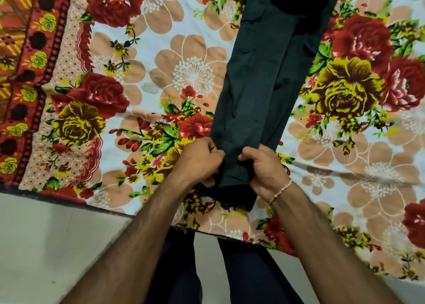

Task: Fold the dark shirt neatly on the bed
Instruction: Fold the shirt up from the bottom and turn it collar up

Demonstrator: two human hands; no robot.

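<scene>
- Where it lies on the bed, the dark shirt (pixel 259 92) is folded lengthwise into a long narrow strip that runs from the far edge of the bed toward the near edge, a little right of the middle.
- A lengthwise crease runs along the strip, and one layer overlaps the other along it.
- The strip's near end stops just short of the bed's near edge, and that end is lifted and bunched between the two hands.
- The left hand (pixel 197 161) grips the left side of the near end, with its fingers curled tight around the cloth and its thumb pressed on top.
- The right hand (pixel 262 168) grips the right side of the same end, with its fingers curled under the cloth and its thumb across the top.
- The two hands sit close together, with only a narrow band of shirt between them.
- A thin thread bracelet (pixel 280 192) circles the right wrist.
- The far end of the shirt widens and runs out of view at the top.
- The bedsheet (pixel 190 73) under the shirt is white with large red, yellow and peach flowers, and a red patterned border runs along its left side.
- A pale floor (pixel 57 246) shows beyond the bed's near edge, and the person's dark trousers (pixel 250 280) stand there between the forearms.
</scene>
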